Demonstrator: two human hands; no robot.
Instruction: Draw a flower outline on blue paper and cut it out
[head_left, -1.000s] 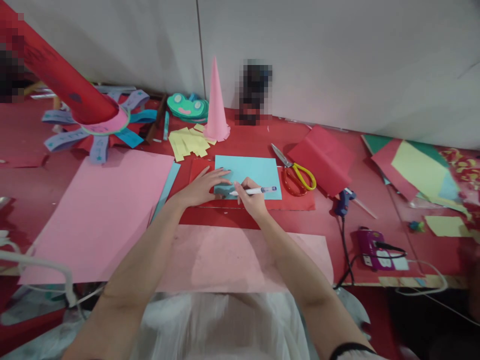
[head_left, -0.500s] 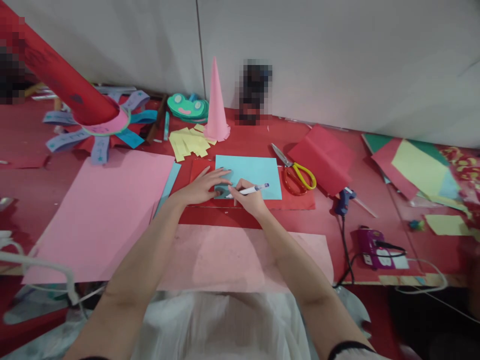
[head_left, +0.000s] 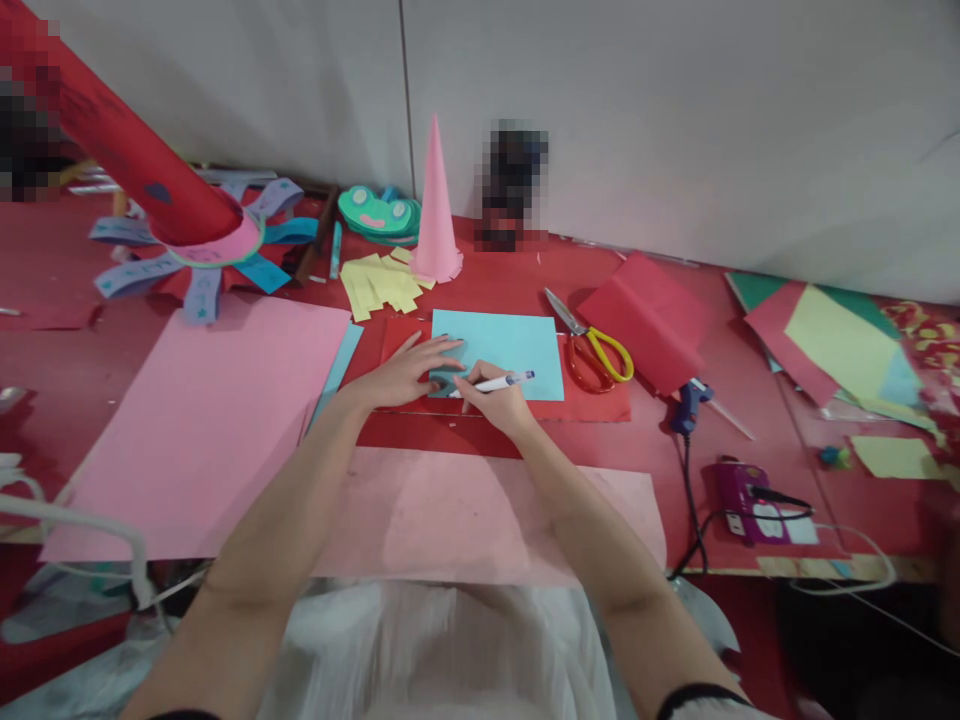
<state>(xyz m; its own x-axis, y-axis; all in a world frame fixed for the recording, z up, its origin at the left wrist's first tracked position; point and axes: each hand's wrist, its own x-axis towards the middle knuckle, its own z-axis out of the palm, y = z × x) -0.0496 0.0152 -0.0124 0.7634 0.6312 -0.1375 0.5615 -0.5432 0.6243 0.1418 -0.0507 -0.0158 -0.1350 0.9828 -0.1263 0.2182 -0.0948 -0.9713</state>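
Note:
My right hand is closed around a white pen with a blue end. The pen's tip is at the lower left part of a light blue sheet of paper. My left hand lies spread on the left edge of that sheet, fingers stretched to the right. Under the blue sheet is red paper. Scissors with one yellow and one red handle rest just right of the blue sheet.
Behind stand a pink paper cone, yellow paper strips and green frog cutouts. Pink paper lies left, beside a red tube. Rightward are folded red paper, a glue gun and a purple power socket.
The pen and my right hand have shifted very slightly left. My left hand stays spread on the blue sheet. The camera view has moved a little.

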